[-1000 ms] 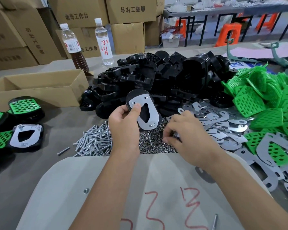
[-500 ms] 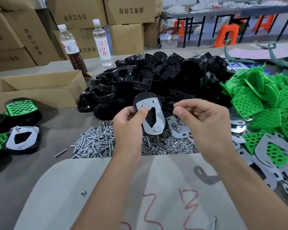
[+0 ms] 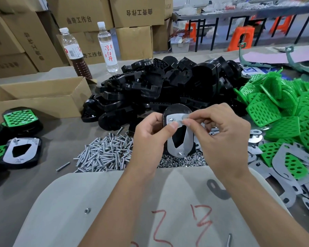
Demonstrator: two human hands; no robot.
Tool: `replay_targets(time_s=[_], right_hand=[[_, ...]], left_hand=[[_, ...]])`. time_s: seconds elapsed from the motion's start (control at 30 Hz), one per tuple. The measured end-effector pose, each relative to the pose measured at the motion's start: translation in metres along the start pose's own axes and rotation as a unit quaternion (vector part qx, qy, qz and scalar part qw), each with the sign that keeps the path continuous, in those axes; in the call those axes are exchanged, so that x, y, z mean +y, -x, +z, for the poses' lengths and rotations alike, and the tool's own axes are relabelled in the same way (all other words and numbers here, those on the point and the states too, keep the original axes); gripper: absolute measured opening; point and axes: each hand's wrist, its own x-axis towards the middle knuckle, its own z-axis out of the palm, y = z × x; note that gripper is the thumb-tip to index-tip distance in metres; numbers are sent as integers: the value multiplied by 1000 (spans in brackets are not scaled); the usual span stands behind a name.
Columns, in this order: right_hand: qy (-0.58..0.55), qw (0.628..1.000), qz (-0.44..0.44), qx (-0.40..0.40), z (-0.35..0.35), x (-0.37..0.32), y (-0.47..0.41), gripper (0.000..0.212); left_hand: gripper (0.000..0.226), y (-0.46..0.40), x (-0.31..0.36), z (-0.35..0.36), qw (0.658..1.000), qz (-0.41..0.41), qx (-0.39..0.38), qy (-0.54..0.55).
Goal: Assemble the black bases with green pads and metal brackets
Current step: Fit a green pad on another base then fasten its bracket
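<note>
Two hands: both work at one base [image 3: 178, 111], raised over the nuts [image 3: 182, 160].
Head view, left hand [image 3: 151, 138]: I grip the base's left edge, thumb pressing the bracket [image 3: 179, 138] flat so its holes stay on the bolts.
Head view, right hand [image 3: 221, 132]: thumb and forefinger pinched at the top right hole; I judge a nut sits between them, too small to tell.
Supplies: bases pile [image 3: 168, 86] behind, pads [image 3: 284, 111] right, screws [image 3: 105, 154] left, all within reach.
Finished units [image 3: 20, 152]: set aside far left.
</note>
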Motion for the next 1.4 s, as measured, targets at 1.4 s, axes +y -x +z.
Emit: replay_targets(time_s=[1.4], right_hand=[[-68,994,60,-67,4,1,2,20]], left_hand=[[12,-4,-6,1,993,-72,75,51]])
